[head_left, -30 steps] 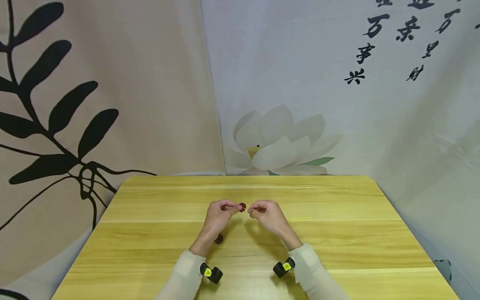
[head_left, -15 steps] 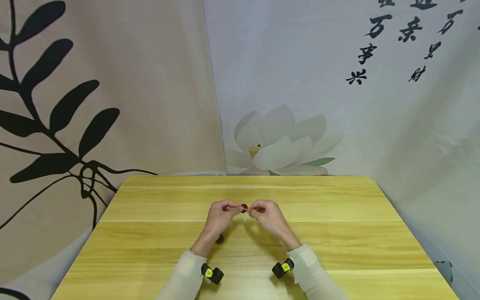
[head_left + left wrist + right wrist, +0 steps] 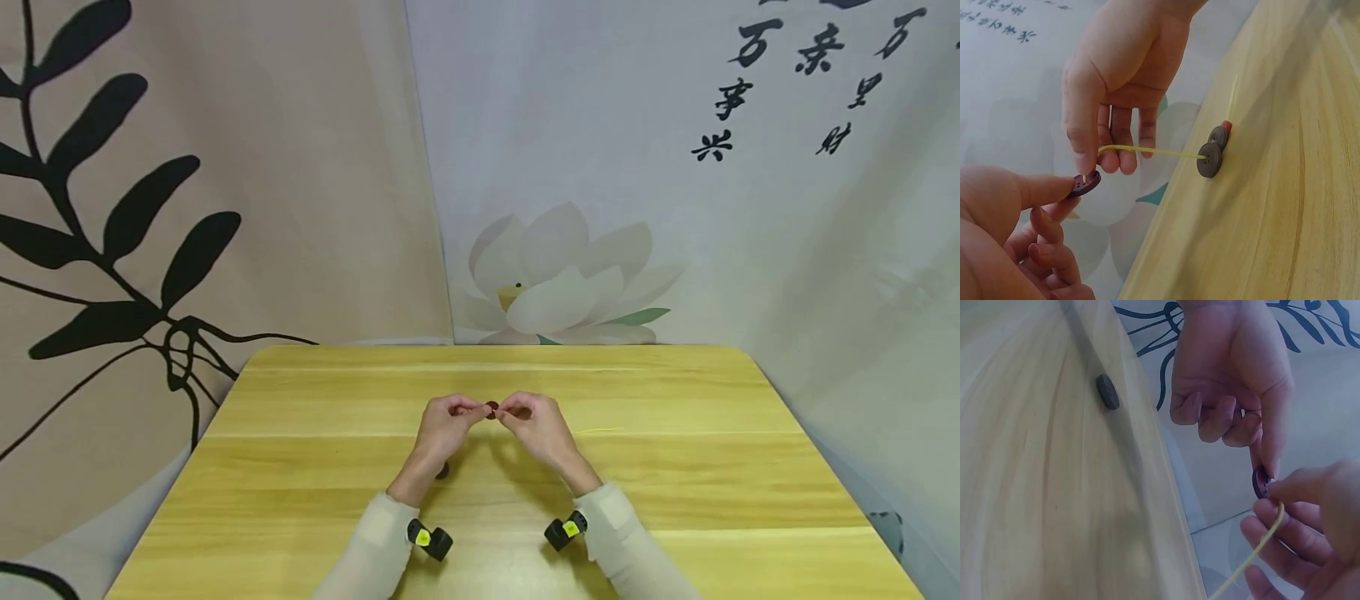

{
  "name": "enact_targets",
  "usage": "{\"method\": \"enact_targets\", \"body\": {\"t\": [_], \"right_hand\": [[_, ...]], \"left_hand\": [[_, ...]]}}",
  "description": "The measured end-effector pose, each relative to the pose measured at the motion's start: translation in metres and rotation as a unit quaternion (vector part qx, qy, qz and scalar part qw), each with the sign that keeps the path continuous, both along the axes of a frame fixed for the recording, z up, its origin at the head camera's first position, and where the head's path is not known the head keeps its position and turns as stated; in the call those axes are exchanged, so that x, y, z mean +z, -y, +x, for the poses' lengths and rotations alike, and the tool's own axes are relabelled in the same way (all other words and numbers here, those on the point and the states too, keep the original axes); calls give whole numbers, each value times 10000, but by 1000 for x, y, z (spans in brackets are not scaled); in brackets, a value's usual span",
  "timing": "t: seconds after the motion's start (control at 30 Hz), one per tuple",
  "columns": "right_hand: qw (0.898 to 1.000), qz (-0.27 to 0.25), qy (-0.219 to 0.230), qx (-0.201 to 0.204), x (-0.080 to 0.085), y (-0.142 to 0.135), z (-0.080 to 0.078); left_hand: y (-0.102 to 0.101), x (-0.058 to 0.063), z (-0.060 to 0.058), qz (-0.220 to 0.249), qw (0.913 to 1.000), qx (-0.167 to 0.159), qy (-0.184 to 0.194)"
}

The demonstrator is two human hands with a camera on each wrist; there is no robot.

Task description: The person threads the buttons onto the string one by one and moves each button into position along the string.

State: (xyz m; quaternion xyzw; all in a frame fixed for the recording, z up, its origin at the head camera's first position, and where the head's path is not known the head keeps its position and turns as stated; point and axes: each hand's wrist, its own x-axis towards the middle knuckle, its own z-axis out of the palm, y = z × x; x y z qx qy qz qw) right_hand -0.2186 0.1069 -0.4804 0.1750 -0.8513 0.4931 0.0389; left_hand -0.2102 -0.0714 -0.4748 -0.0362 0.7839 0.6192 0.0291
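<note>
My left hand (image 3: 444,429) pinches a dark red button (image 3: 1086,184) by its edge between thumb and finger. My right hand (image 3: 542,429) meets it above the table, thumb and forefinger holding a yellow cord (image 3: 1154,151) right at the button. A short bit of cord shows at one of the button's holes in the left wrist view; whether it passes through is hidden by fingers. From the right hand the cord runs down to a brown button (image 3: 1210,160) threaded on it. Behind that one are a greyish button (image 3: 1217,135) and a small red piece (image 3: 1227,126).
A loose dark brown button (image 3: 1107,392) lies on the wooden table (image 3: 675,483), beside the left wrist in the head view. The cord's thin tail (image 3: 602,430) lies right of the right hand. A printed cloth (image 3: 322,208) hangs behind the table's far edge.
Both hands have drawn closer together: the red button has shifted slightly right, and the right fingertips, earlier a little apart from it, now touch it. The head view has tilted slightly.
</note>
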Motion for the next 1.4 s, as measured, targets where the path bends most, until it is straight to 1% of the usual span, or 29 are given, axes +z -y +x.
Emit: {"method": "enact_targets", "body": {"t": [0.2, 0.43, 0.5, 0.6, 0.73, 0.8, 1.03, 1.13, 1.4], "right_hand": [[9996, 115, -259, 39, 1, 0, -2], [9997, 99, -200, -21, -1, 1, -2], [9998, 46, -180, -6, -3, 1, -2], [9999, -7, -96, 128, -5, 1, -1], [9994, 149, -105, 295, -9, 1, -1], [9991, 259, -170, 278, -11, 2, -1], [9981, 474, -367, 139, -12, 8, -3], [9975, 524, -460, 129, -12, 8, -3], [9985, 368, -317, 252, -12, 5, -1]], "left_hand": [[-2, -1, -1, 68, 10000, -31, 38], [-2, -3, 0, 170, 9998, -46, 112], [-1, -5, 0, 172, 9998, -37, 111], [-1, -6, 0, 217, 9997, -49, 97], [-1, -9, 0, 232, 9996, -78, 124], [-2, -9, -1, 181, 9997, -71, 121], [-3, -5, -2, 97, 9999, 37, 107], [-2, -5, -2, 127, 9999, -3, 98], [2, -5, -2, 48, 9999, -126, 44]]}}
